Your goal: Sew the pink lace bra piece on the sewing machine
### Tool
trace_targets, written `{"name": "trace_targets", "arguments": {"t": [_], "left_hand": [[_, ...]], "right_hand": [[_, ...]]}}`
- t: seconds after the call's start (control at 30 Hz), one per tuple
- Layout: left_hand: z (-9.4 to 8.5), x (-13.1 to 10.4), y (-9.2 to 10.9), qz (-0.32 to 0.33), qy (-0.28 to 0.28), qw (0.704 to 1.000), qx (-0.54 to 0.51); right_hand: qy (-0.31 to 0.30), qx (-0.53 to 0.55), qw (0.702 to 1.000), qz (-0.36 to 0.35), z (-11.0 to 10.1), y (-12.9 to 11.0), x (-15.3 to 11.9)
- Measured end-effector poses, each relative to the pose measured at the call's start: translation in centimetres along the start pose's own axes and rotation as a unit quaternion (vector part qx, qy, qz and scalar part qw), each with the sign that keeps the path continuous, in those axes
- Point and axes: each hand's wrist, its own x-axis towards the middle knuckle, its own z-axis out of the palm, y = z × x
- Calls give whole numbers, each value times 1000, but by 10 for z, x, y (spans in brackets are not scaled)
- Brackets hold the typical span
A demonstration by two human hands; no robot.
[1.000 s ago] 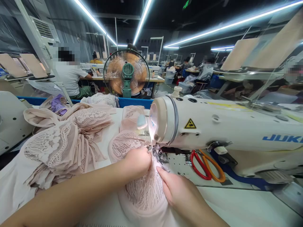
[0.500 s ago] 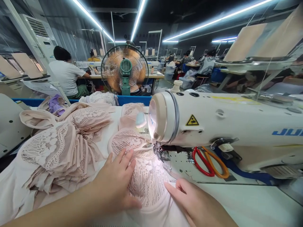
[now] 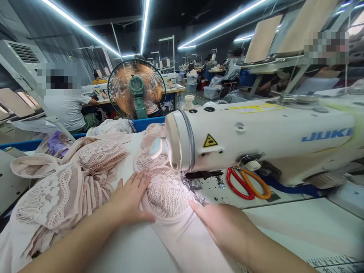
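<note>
A pale pink lace garment piece (image 3: 166, 195) lies under the needle area of a white Juki sewing machine (image 3: 256, 136). My left hand (image 3: 129, 201) rests flat on the piece's left edge, fingers spread. On the right side of the piece, my right hand (image 3: 224, 225) lies flat with its fingertips close to the presser foot (image 3: 193, 185). Neither hand grips anything. The machine's lamp lights the lace.
A heap of similar pink lace pieces (image 3: 65, 182) lies at the left of the white table (image 3: 284, 223). Red and orange scissors (image 3: 246, 184) lie under the machine arm. A standing fan (image 3: 136, 89) is behind. Other people sit at machines further back.
The left hand went from bunched at the needle to flat on the lace, then slid left. The right hand stayed by the presser foot. The view has swung to the right.
</note>
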Motion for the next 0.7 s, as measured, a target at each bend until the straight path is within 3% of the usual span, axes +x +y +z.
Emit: {"name": "trace_targets", "arguments": {"t": [0.1, 0.23, 0.47, 0.57, 0.63, 0.7], "left_hand": [[-4, 10, -9, -9, 11, 1000, 15], [-11, 23, -16, -23, 11, 999, 26], [-16, 41, -27, -30, 45, 998, 27], [-15, 35, -21, -34, 65, 997, 31], [-10, 26, -10, -26, 117, 992, 29], [0, 15, 5, 34, 180, 983, 11]], "right_hand": [[-59, -38, 997, 15, -13, -9, 4], [-49, -42, 997, 33, -18, -17, 9], [-9, -65, 997, 45, -8, -20, 14], [5, -67, 997, 44, -4, -19, 14], [12, -60, 997, 43, -2, -18, 14], [19, -44, 998, 44, 1, -17, 14]]}}
